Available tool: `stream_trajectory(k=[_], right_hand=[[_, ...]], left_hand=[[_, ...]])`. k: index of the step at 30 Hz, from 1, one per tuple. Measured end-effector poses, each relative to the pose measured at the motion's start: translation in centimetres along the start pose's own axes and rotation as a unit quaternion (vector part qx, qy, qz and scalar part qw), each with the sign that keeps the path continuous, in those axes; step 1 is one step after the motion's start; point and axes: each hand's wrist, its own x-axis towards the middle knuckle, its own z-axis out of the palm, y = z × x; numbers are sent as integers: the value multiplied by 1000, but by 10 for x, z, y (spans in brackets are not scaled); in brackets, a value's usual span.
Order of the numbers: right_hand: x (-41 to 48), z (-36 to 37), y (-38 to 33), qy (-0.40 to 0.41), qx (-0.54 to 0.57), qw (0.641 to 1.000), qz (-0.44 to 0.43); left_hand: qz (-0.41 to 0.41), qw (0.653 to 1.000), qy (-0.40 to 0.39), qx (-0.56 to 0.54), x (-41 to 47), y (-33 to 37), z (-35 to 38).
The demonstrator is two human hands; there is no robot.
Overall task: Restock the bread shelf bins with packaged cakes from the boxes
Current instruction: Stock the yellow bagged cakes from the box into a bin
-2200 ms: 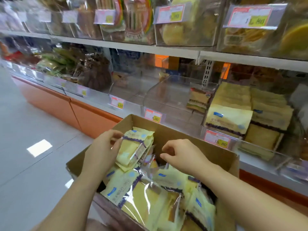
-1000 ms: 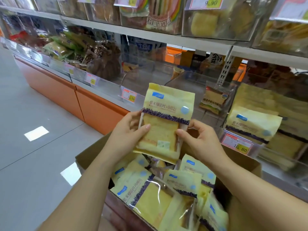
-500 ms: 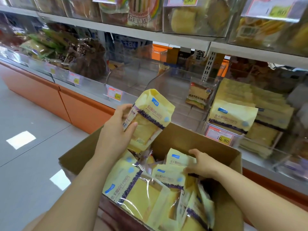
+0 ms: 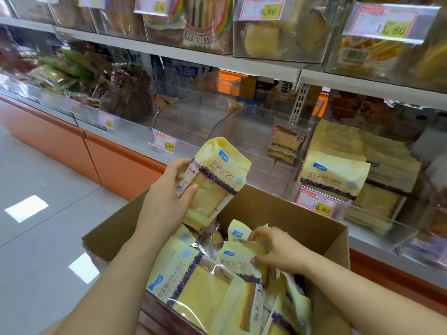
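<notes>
Aloft over the box (image 4: pixel 290 213), a cake pack (image 4: pixel 217 180) fills the left grip (image 4: pixel 167 201); right grip (image 4: pixel 275 252) pinches another pack (image 4: pixel 238 258).

I see a yellow cake pack (image 4: pixel 217 182), purple-banded with a clear window, tilted toward one o'clock above the open cardboard box (image 4: pixel 290 213) and gripped by my left hand (image 4: pixel 167 204). Matching packs (image 4: pixel 200 286) lie jumbled in the box; my right hand (image 4: pixel 278 252) pinches one upright pack (image 4: pixel 234 259). At two o'clock, a clear shelf bin (image 4: pixel 362 213) holds stacked ones.

Glossy grey floor (image 4: pixel 36 250) at lower left shows bright light patches (image 4: pixel 26 208), beside orange base panels (image 4: pixel 116 165) under white shelf boards (image 4: pixel 169 54)
</notes>
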Motion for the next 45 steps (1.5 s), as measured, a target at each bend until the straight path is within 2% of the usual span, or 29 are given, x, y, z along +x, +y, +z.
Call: stream_trajectory(k=[5,16,22,26,33,37,42,45], right_hand=[[3,-1,-1,28,-37,999,-24],[14,3,-4,-16,-88,994,69],[14,4,2,-8,-115,992,53],[12,3,-3,52,-87,994,45],[-18,-14,-19,199,-138,967,-78],[-35,-38,-22,266,-92,953,-113],[-59,-73,-20,354,-23,930,-100],[-71,-95,-22,371,36,923,-94]], left_hand=[[-1,1000,6,5,1,-1,-2],[-10,1000,-1,3,0,1,-5],[-7,1000,4,3,0,-1,-7],[-7,1000,0,0,0,1,-7],[-5,1000,5,-20,-5,5,-9],[17,997,32,-67,-18,20,-11],[53,991,47,-111,-26,59,-12],[59,985,58,-149,-24,77,-9]])
